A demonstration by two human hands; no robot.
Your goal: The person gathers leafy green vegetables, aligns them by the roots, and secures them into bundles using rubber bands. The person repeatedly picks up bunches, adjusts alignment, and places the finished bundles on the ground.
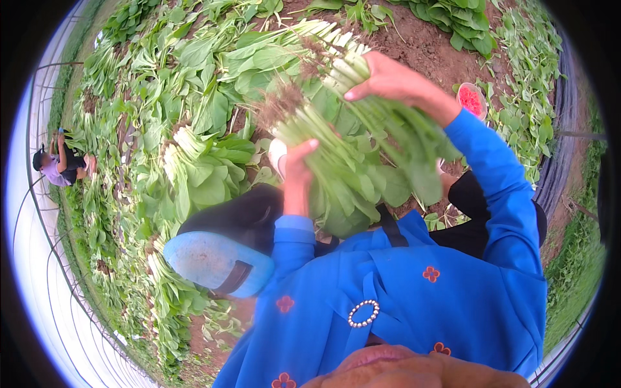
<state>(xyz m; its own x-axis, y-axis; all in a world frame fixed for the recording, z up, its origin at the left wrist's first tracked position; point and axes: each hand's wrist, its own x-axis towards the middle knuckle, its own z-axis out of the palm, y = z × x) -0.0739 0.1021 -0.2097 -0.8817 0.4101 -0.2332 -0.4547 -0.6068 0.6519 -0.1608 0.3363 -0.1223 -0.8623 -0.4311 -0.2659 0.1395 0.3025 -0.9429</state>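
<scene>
My left hand (298,162) holds a bunch of leafy greens (335,169) with pale stalks, its brown roots at the upper left and its leaves hanging toward my lap. Higher up and to the right, my right hand (383,80) grips a second bunch of greens (402,136) near the root end, thumb and fingers around the white stalks. The leaves of this bunch are blurred. The roots of the two bunches are close together. Just beyond my right hand, more greens (267,58) lie on the ground with their white stalks side by side.
Bundled greens (208,160) lie left of my hands, with further bundles (170,286) below. A bowl of red pieces (470,100) stands on the soil at right. A blue padded object (216,259) is by my hip. Another person (60,162) crouches far left, near the greenhouse frame.
</scene>
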